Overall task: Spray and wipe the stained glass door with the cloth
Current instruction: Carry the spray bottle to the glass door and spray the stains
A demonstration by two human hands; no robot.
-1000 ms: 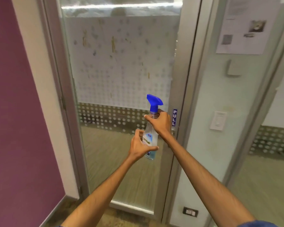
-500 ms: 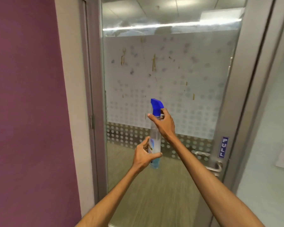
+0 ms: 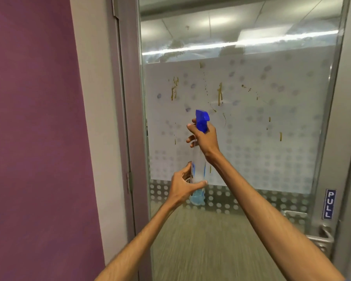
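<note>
The glass door (image 3: pixel 272 163) fills the middle of the view, with a frosted dotted band across it. Yellow-brown stains (image 3: pixel 219 94) and streaks run down the frosted part. A clear spray bottle (image 3: pixel 199 169) with a blue trigger head is held upright in front of the glass. My right hand (image 3: pixel 206 138) grips its neck just under the blue head. My left hand (image 3: pixel 183 185) holds the lower body of the bottle. No cloth is in view.
A purple wall (image 3: pixel 34 138) stands at the left, beside the grey door frame (image 3: pixel 128 118). A metal lever handle (image 3: pixel 322 238) and a blue PULL sign (image 3: pixel 330 203) sit at the door's right edge.
The view has shifted up and left, so the stained frosted glass is now centred. Both hands have raised the bottle higher in front of the stains.
</note>
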